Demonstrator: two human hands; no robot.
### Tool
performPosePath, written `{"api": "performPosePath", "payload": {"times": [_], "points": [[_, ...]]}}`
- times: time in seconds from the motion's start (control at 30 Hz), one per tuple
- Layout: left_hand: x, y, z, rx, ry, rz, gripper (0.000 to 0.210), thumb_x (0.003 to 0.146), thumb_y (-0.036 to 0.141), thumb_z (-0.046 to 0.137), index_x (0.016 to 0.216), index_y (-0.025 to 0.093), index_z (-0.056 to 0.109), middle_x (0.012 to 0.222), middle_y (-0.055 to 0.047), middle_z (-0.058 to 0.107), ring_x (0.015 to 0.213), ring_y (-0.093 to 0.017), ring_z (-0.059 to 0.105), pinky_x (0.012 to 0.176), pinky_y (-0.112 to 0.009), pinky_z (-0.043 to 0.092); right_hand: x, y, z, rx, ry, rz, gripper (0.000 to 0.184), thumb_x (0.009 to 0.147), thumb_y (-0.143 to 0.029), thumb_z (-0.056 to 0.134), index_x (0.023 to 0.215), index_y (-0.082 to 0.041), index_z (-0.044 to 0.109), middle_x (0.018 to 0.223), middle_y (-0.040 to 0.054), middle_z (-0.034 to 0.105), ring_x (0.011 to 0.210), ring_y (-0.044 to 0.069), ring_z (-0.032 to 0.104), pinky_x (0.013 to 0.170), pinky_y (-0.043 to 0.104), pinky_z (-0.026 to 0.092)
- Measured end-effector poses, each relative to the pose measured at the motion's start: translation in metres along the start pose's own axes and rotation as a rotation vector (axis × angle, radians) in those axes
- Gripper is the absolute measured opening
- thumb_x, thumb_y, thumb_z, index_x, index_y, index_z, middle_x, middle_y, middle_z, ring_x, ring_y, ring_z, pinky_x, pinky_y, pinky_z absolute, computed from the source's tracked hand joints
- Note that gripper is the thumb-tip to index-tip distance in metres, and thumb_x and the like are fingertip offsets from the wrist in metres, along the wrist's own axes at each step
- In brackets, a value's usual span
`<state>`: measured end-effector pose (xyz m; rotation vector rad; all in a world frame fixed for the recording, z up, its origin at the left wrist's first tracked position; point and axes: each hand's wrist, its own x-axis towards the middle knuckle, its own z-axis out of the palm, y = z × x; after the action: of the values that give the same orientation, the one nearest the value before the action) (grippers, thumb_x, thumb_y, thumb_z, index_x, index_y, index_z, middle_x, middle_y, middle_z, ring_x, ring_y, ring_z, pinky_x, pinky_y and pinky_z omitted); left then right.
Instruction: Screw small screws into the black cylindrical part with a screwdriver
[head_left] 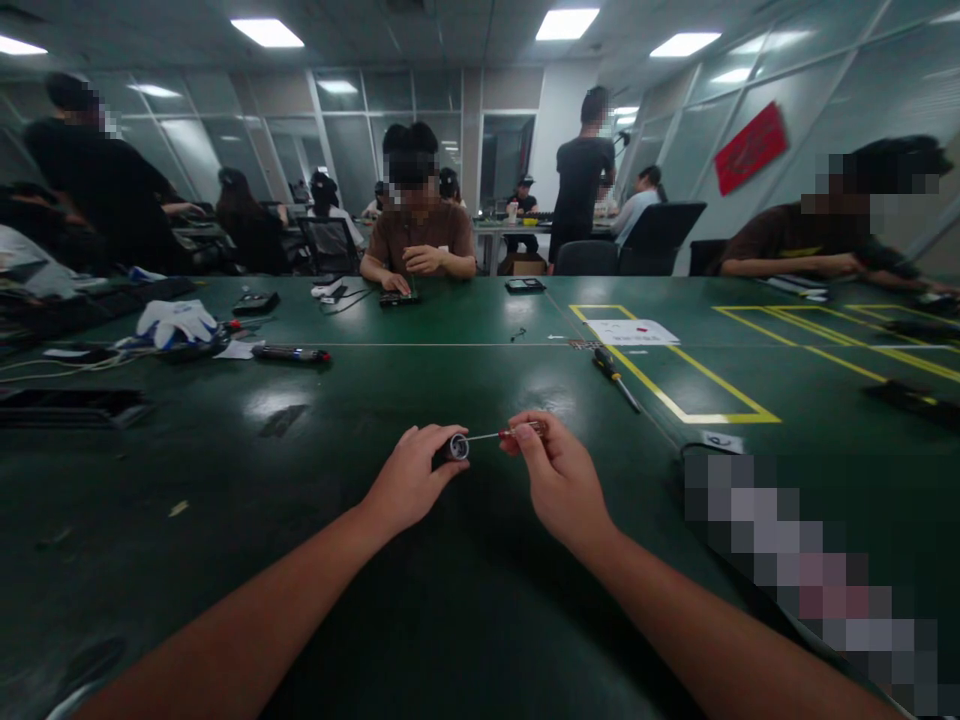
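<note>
My left hand [416,472] is closed around a short black cylinder [457,447], whose silver-rimmed round end faces right and toward me; its kind is unclear. Between the thumb and fingers of my right hand [559,465] is a small screwdriver [508,433] with a reddish handle. Its thin shaft points left, with the tip at or very near the rim of the cylinder; contact cannot be made out. Both hands are above the green tabletop [480,600].
A yellow-black screwdriver [616,378] lies ahead to the right, near a white sheet [632,332] and yellow tape outlines. White-blue gloves [176,322], cables and a dark pen-shaped tool [291,354] lie left. A person [418,230] works across the table; a blurred-out object is at lower right.
</note>
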<state>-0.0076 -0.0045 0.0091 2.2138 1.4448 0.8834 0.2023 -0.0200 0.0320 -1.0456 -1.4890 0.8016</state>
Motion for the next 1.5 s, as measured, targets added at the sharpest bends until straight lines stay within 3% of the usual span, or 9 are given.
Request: {"api": "performPosePath", "payload": {"times": [0.37,0.5,0.63,0.8,0.93,1.0,1.17,1.33,1.5], "points": [[-0.001,0.004,-0.004,-0.001,-0.005,-0.025,0.037,0.092,0.024,0.066,0.128,0.026,0.064,0.119,-0.005,0.068,0.110,-0.026,0.060,0.096,-0.043,0.047,0.001,0.000,-0.002,-0.002,0.006,0.021,0.024,0.100,-0.045,0.054,0.099,-0.023,0.064,0.088,0.0044,0.071,0.083,0.022,0.068,0.078,0.036,0.050],[0.000,-0.002,-0.002,-0.004,0.018,-0.015,0.036,0.090,0.023,0.068,0.127,0.026,0.064,0.119,-0.005,0.069,0.110,-0.025,0.061,0.098,-0.043,0.046,0.002,-0.002,-0.001,0.024,-0.063,0.046,0.023,0.098,-0.045,0.056,0.101,-0.023,0.064,0.070,-0.0012,0.063,0.066,0.018,0.061,0.065,0.032,0.047],[0.001,-0.005,-0.001,0.001,0.035,-0.008,0.035,0.090,0.022,0.068,0.125,0.025,0.065,0.120,-0.005,0.069,0.110,-0.025,0.061,0.100,-0.043,0.046,0.003,-0.002,-0.001,0.143,-0.119,0.059,0.023,0.094,-0.046,0.062,0.098,-0.024,0.066,0.073,-0.0018,0.061,0.065,0.016,0.056,0.062,0.030,0.045],[0.000,-0.003,0.000,0.021,0.010,0.005,0.036,0.089,0.022,0.069,0.125,0.025,0.065,0.119,-0.005,0.069,0.108,-0.025,0.061,0.097,-0.044,0.047,0.004,-0.002,-0.002,0.053,-0.029,0.065,0.045,0.100,-0.057,0.048,0.080,-0.023,0.070,0.064,-0.0005,0.057,0.061,0.017,0.054,0.060,0.030,0.043],[0.000,-0.001,-0.002,0.039,0.008,0.015,0.036,0.090,0.021,0.068,0.126,0.025,0.065,0.117,-0.005,0.070,0.106,-0.025,0.061,0.098,-0.045,0.045,0.003,0.000,-0.003,-0.024,0.008,0.083,0.037,0.099,-0.054,0.052,0.091,-0.023,0.073,0.082,0.0032,0.070,0.067,0.019,0.060,0.062,0.031,0.046],[0.000,0.000,-0.003,0.045,0.010,0.015,0.036,0.090,0.021,0.068,0.126,0.025,0.065,0.116,-0.005,0.070,0.106,-0.025,0.061,0.100,-0.045,0.044,0.002,0.002,-0.001,0.012,0.019,0.082,0.032,0.098,-0.051,0.055,0.097,-0.023,0.071,0.085,0.0035,0.072,0.072,0.020,0.062,0.066,0.031,0.048],[-0.001,0.000,-0.003,0.039,-0.006,-0.012,0.038,0.090,0.022,0.068,0.128,0.025,0.065,0.118,-0.005,0.069,0.107,-0.025,0.061,0.098,-0.046,0.045,0.003,0.006,0.003,0.164,0.062,0.101,0.026,0.094,-0.047,0.063,0.091,-0.022,0.067,0.082,0.0031,0.070,0.076,0.019,0.063,0.074,0.032,0.050],[-0.002,0.001,-0.003,0.024,-0.016,-0.005,0.038,0.091,0.022,0.068,0.128,0.025,0.064,0.118,-0.004,0.069,0.110,-0.025,0.061,0.107,-0.051,0.040,0.010,0.020,0.004,0.397,0.090,0.271,0.031,0.090,-0.052,0.067,0.094,-0.021,0.071,0.087,0.0047,0.070,0.079,0.020,0.065,0.079,0.036,0.053],[-0.001,0.002,-0.004,0.067,-0.009,0.009,0.038,0.092,0.022,0.066,0.130,0.027,0.063,0.120,-0.004,0.069,0.112,-0.026,0.061,0.110,-0.055,0.038,0.018,0.025,0.000,0.739,0.069,0.581,0.033,0.089,-0.050,0.070,0.075,-0.020,0.067,0.061,-0.0006,0.057,0.055,0.015,0.052,0.075,0.041,0.058]]}}
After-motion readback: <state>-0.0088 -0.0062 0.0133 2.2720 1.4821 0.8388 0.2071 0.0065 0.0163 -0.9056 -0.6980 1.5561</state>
